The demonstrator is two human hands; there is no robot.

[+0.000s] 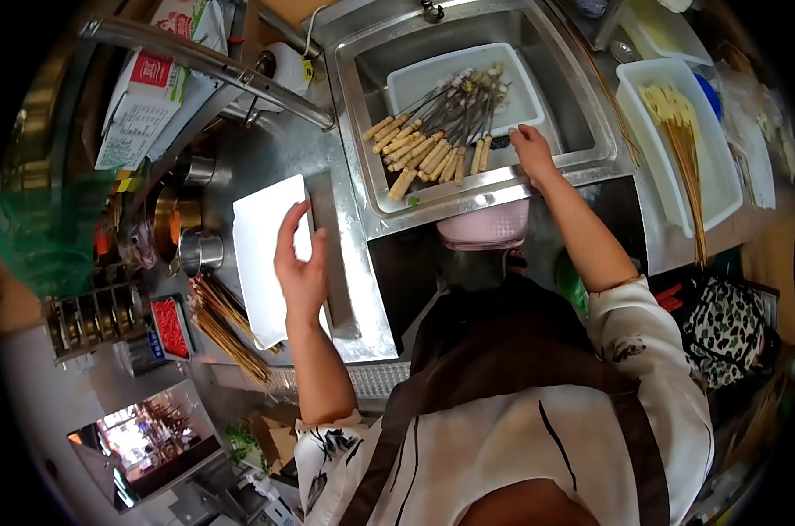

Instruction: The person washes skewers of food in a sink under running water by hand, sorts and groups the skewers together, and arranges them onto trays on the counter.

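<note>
My left hand point(301, 265) is over the right edge of a white tray point(261, 254) on the steel counter, its fingers apart and nothing in it. At the front right rim of the sink point(581, 162) is my right hand point(534, 153), fingers loosely bent and nothing visible in them. Beside it in the sink, a white tub point(524, 88) holds the far ends of many wooden-handled skewers point(415, 149). Their handles fan out toward the left and front, over the tub's edge. Pale food pieces lie around the metal ends.
A white tub point(726, 175) with bamboo skewers point(678, 131) stands right of the sink. More sticks point(226, 329) lie left, near a steel pot point(201, 250) and a red-filled tray point(170, 327). A metal shelf bar point(213, 66) crosses the upper left. A pink basin point(483, 228) sits below the sink.
</note>
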